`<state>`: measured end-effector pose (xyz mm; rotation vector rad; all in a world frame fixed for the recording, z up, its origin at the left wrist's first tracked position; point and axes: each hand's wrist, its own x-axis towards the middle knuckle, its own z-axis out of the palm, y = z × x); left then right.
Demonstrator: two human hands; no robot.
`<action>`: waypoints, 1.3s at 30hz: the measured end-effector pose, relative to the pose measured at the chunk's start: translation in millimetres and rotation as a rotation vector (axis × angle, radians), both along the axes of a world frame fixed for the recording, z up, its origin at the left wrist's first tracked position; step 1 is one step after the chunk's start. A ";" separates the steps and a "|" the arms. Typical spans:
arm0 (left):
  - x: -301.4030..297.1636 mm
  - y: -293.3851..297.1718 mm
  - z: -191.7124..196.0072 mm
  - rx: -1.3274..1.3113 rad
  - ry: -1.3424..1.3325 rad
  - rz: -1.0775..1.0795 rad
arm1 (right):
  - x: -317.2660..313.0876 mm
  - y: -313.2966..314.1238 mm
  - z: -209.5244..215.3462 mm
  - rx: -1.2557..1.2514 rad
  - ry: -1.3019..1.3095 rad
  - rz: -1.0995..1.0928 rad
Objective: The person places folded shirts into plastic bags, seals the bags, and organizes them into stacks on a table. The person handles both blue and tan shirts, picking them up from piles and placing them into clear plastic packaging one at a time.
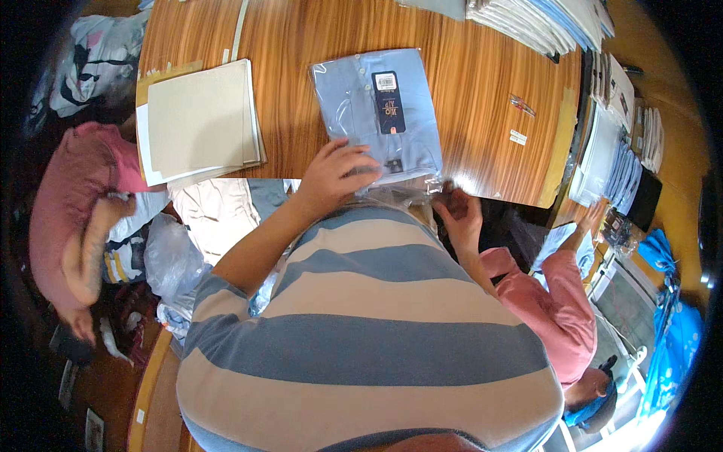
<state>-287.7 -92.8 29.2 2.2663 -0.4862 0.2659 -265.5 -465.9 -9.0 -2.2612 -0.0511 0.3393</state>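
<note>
A folded light blue shirt (350,105) lies on the wooden table in a clear plastic bag (324,71), with a dark tag (388,105) on its front. My left hand (339,177) rests on the near left part of the package, fingers stretched out over the plastic. By the near right corner, my right hand (461,218) has its fingers curled and appears to pinch the loose clear plastic at the bag's near end. That grip is partly in shadow, and the near edge of the bag drops out of sight against my striped shirt.
Grey cardboard sheets (199,120) are stacked at the left of the table (489,45). Packed shirts (527,26) pile up at the far right. Small red items (522,105) lie on the right side. One person (79,196) is at left, another (550,309) at right, near more folded shirts (621,181).
</note>
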 end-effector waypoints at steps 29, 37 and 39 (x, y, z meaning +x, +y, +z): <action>139.9 -29.6 -39.0 0.570 -0.041 0.259 | 175.5 96.6 32.0 -0.330 -0.367 1.195; 146.1 -49.0 -31.2 0.710 0.004 0.139 | 163.2 121.3 9.7 -0.184 -0.598 1.268; 142.4 -52.4 -42.0 0.625 -0.042 0.133 | 161.6 121.6 2.9 -0.180 -0.637 1.309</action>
